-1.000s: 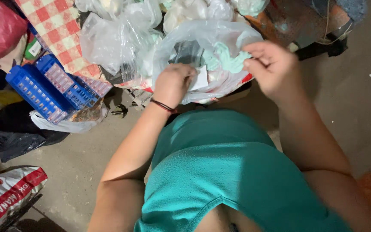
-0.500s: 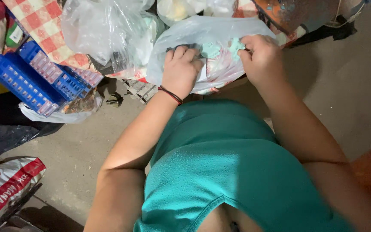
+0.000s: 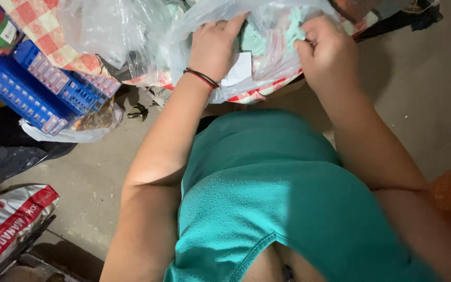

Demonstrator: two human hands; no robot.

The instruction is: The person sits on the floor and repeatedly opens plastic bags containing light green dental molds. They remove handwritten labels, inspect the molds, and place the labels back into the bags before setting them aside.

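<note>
A clear plastic bag (image 3: 272, 57) with pale green and white pieces inside lies at the top of the head view. My left hand (image 3: 215, 44), a dark and red band on its wrist, grips the bag's left side with the fingers curled into the plastic. My right hand (image 3: 327, 52) pinches the bag's right side, where a pale green piece (image 3: 294, 28) shows through. The bag rests on a red and white checked cloth (image 3: 43, 31). My teal shirt (image 3: 267, 193) fills the lower middle.
Another clear bag (image 3: 108, 31) lies left of the held one. A blue plastic crate (image 3: 37, 91) sits at the left over a white bag and a black bag (image 3: 11, 146). A white and red sack (image 3: 6, 224) lies at the bottom left on the grey concrete floor (image 3: 424, 94).
Both hands have closed on the bag's sides and pulled nearer to its opening. The camera has tipped so the bag sits higher in view.
</note>
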